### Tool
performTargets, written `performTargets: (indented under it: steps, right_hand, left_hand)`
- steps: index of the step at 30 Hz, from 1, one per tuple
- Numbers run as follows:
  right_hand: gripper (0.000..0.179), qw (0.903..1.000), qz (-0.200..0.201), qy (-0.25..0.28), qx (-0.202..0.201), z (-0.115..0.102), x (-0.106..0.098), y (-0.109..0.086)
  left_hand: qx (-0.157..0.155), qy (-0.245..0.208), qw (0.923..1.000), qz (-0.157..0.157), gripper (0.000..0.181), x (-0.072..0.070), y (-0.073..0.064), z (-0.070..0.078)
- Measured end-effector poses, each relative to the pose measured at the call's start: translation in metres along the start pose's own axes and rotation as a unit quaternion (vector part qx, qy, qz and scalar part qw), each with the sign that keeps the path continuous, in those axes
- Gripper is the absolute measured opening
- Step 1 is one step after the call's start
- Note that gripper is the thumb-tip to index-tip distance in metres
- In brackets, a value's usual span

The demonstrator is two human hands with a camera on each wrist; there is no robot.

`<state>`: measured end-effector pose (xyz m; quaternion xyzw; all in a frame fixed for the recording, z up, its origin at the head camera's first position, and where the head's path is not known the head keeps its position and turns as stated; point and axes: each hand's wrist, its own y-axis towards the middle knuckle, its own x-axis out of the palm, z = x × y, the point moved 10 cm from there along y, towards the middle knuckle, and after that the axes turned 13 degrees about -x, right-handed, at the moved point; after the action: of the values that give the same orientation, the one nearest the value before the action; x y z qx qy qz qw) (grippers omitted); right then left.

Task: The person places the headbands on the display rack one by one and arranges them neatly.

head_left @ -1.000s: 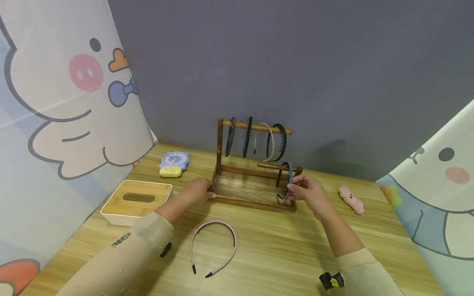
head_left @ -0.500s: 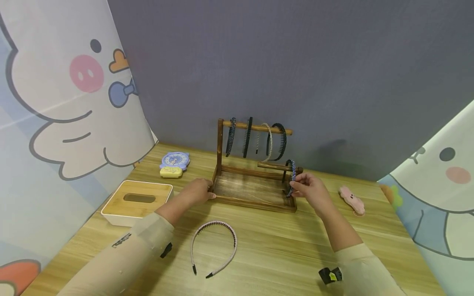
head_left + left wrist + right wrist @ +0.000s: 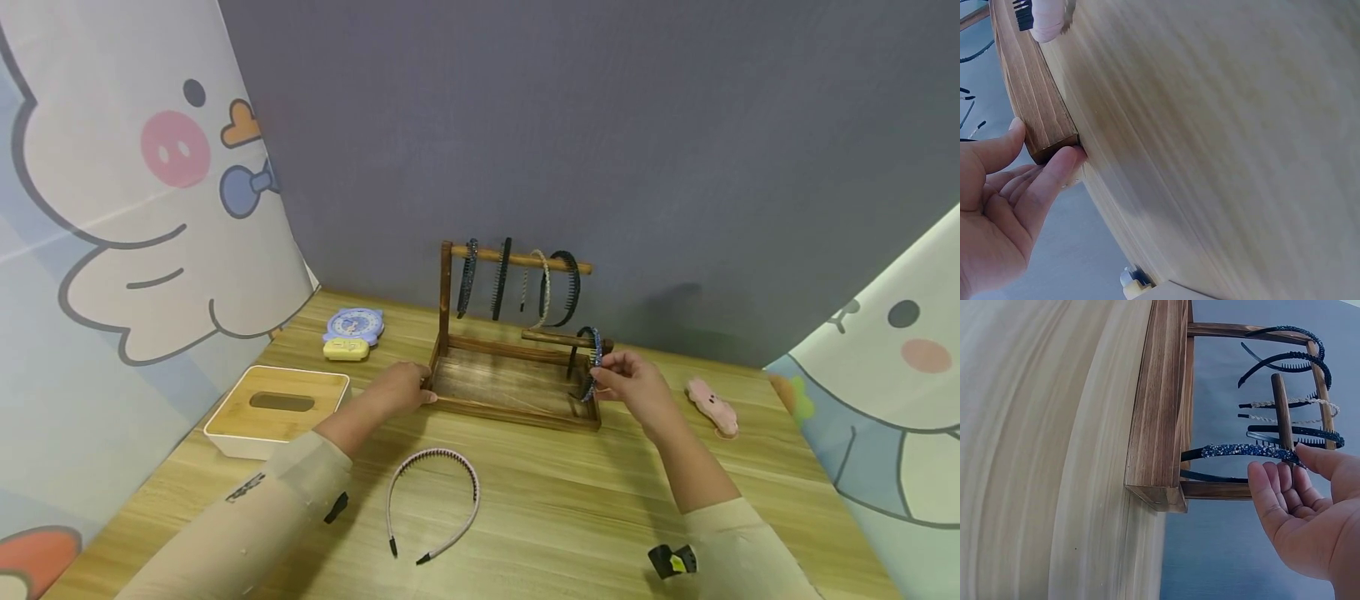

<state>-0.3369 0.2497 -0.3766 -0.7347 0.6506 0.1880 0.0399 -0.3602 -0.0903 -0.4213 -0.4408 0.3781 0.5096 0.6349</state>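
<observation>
A wooden headband rack (image 3: 517, 414) stands at the back of the table, with a tray base, a long upper bar and a short lower bar (image 3: 558, 336). My left hand (image 3: 397, 387) grips its front left corner, thumb and fingers on either side of the wood in the left wrist view. A blue glittery headband (image 3: 1241, 450) hangs over the lower bar near its right end, its ends down in the tray. My right hand (image 3: 633, 387) pinches its outer side between thumb and fingers. From the upper bar hang several headbands, including a white braided one (image 3: 546, 287) and a black toothed one (image 3: 501, 279).
A pink headband (image 3: 433, 452) lies on the table in front of the rack. At left are a tissue box (image 3: 279, 375), a blue clock (image 3: 355, 323) and a small yellow object (image 3: 346, 349). A pink fluffy hair clip (image 3: 711, 407) lies at right.
My right hand has shifted the blue headband slightly right along the lower bar, towards the bar's right end. The left hand has stayed on the rack's corner.
</observation>
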Motion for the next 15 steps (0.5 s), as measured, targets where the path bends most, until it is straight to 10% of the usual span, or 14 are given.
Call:
performTargets:
  steps: [15]
  right_hand:
    - [0.041, 0.9995, 0.016, -0.020, -0.020, -0.008, -0.019, -0.005]
  left_hand:
    - [0.001, -0.002, 1.0000, -0.001, 0.055, 0.002, 0.001, -0.001]
